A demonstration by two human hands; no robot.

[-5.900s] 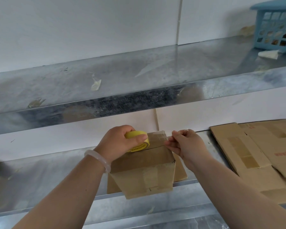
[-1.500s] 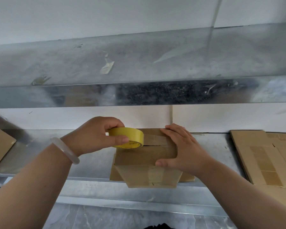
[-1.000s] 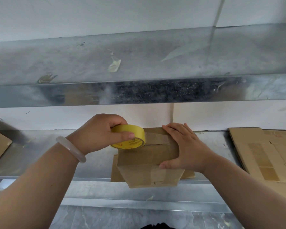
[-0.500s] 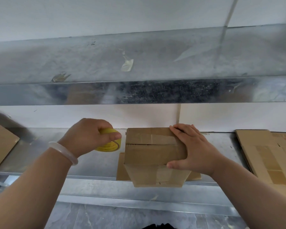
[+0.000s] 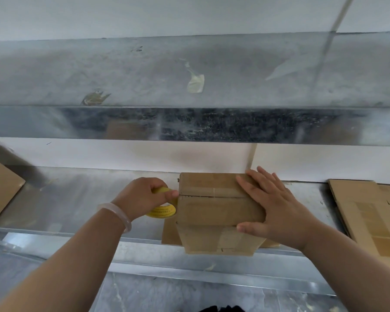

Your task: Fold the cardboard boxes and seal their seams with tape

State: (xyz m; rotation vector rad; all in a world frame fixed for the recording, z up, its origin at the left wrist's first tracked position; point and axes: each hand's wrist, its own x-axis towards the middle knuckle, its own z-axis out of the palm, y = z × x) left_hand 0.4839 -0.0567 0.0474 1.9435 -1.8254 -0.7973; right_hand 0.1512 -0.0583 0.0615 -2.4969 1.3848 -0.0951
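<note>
One tape roll [image 5: 161,213] now beside box [image 5: 212,208]

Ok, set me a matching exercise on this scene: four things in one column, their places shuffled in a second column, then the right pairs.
Things
1. tape roll
2. cardboard box
3. flat cardboard
4. bracelet

Places
A. around the wrist of the left hand
B. under the flat right hand
C. gripped by the left hand, beside the box
D. lying at the right end of the shelf

Pairs: 1-C, 2-B, 3-D, 4-A
</note>
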